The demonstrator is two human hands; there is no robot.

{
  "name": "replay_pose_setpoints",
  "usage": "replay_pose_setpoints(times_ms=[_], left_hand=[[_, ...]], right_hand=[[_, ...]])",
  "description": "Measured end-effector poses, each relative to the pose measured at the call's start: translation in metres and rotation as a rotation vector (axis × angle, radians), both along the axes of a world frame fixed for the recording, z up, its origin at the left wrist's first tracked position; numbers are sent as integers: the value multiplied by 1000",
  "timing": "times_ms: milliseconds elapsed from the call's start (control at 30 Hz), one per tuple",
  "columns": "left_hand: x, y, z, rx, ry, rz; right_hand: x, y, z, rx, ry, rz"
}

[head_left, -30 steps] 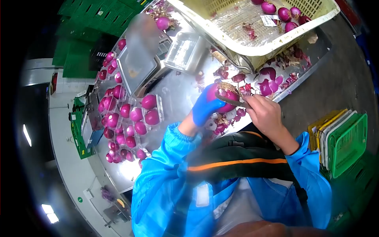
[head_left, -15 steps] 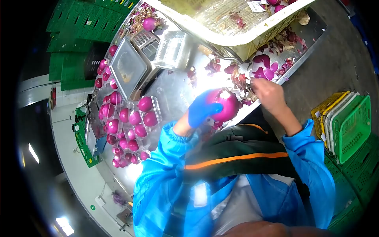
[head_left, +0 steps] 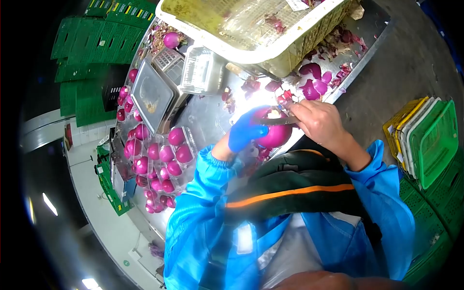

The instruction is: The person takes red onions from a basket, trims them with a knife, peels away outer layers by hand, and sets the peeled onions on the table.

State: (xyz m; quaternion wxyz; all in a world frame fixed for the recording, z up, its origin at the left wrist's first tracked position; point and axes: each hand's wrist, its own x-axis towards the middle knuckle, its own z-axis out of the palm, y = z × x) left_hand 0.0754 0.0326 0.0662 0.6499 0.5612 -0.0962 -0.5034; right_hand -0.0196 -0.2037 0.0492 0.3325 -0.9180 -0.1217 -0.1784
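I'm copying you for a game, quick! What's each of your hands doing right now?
Left hand: closed around a red onion.
Right hand: closed, holding a knife by its handle end.

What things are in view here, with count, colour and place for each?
Onion: one, purple, in the left hand
Knife: one, dark, in the right hand
Onions in trays: many, purple, table's left side
Loose onion: one, purple, beyond the scale
Scale: one, grey, on the table
Clear boxes: count unclear, colourless, beside the scale
Basket: one, pale yellow, table's far side
Peelings: many, mostly purple, near the basket
Table: one, silver, before the person
Green crates: several, green, upper left
Stacked baskets: several, yellow, white, green, right
Jacket: one, blue, worn
Left hand: one, blue-gloved, around the onion
Right hand: one, bare, on the knife
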Motion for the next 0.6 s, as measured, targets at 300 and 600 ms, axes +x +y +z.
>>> replay_pose_setpoints(times_ms=[300, 600], left_hand=[[-11, -19, 21, -210, 206, -227], [4, -31, 0, 207, -396, -40]], right_hand=[[2, -24, -49, -23, 24, -116], [4, 0, 3, 560, 163, 22]])
